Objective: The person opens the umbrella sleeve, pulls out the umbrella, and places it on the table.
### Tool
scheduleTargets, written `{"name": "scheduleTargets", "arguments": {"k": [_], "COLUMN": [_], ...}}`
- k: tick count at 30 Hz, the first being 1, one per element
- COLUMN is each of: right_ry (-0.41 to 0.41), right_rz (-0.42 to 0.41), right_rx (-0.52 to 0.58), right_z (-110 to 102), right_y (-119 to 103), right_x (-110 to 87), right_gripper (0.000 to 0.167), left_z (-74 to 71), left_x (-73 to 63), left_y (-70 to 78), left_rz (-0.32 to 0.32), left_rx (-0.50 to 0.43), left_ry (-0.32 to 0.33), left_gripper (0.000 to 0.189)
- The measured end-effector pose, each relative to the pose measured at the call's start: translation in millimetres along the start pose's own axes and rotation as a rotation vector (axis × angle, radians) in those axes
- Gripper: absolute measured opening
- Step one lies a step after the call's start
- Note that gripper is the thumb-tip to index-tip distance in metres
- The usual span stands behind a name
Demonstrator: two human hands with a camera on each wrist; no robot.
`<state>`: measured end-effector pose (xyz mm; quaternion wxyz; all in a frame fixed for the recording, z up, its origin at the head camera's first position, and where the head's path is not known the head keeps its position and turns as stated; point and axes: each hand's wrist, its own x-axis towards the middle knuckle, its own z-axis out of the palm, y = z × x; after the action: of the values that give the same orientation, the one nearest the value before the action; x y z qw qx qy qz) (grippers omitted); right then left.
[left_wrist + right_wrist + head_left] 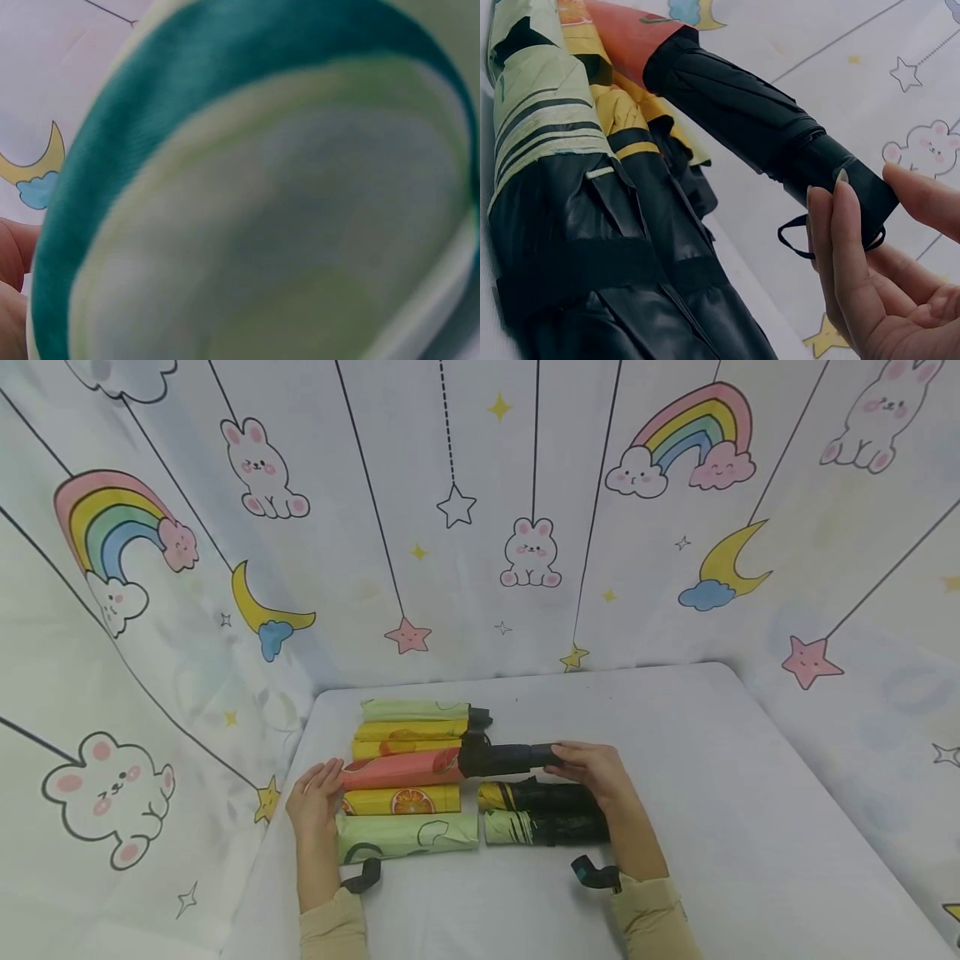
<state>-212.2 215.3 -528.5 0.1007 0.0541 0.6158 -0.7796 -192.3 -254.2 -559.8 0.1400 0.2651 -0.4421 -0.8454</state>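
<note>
A folded umbrella with a black canopy (506,760) projects from the right end of a red fruit-print sleeve (408,768). My right hand (596,768) pinches its black handle (847,184) between thumb and fingers; a thin wrist loop (795,238) dangles there. At the sleeve's other end my left hand (315,797) holds the red fabric by the fingers. Just in front lie a yellow orange-print sleeve (405,800) and a pale green sleeve (408,837). To their right are a yellow-and-black folded umbrella (525,795) and a green-and-black folded umbrella (551,828). Green fabric fills most of the left wrist view.
Behind the red sleeve lie a yellow bundle (412,731) and a pale green bundle (412,710), dark ends facing right. Everything lies on a white-covered table (750,827). A printed curtain (465,585) encloses its back and sides. A dark curved wrist-camera piece (596,872) hangs by the right wrist.
</note>
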Motion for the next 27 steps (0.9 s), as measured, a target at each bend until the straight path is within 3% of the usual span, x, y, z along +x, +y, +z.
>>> {"name": "scheduleTargets", "arguments": {"k": [11, 27], "right_ry": [0.002, 0.010], "right_rz": [0.003, 0.013], "right_rx": [-0.028, -0.005], "right_z": [-10, -25], "right_y": [-1, -6], "right_x": [-1.3, -6.2], "right_gripper": [0.043, 0.032], "left_z": [-0.8, -2.4], "left_x": [0.5, 4.8], "left_y": [0.7, -4.1], "left_rz": [-0.006, 0.000], "left_rx": [0.043, 0.052], "left_ry": [0.005, 0.012], "left_gripper": [0.056, 0.058]}}
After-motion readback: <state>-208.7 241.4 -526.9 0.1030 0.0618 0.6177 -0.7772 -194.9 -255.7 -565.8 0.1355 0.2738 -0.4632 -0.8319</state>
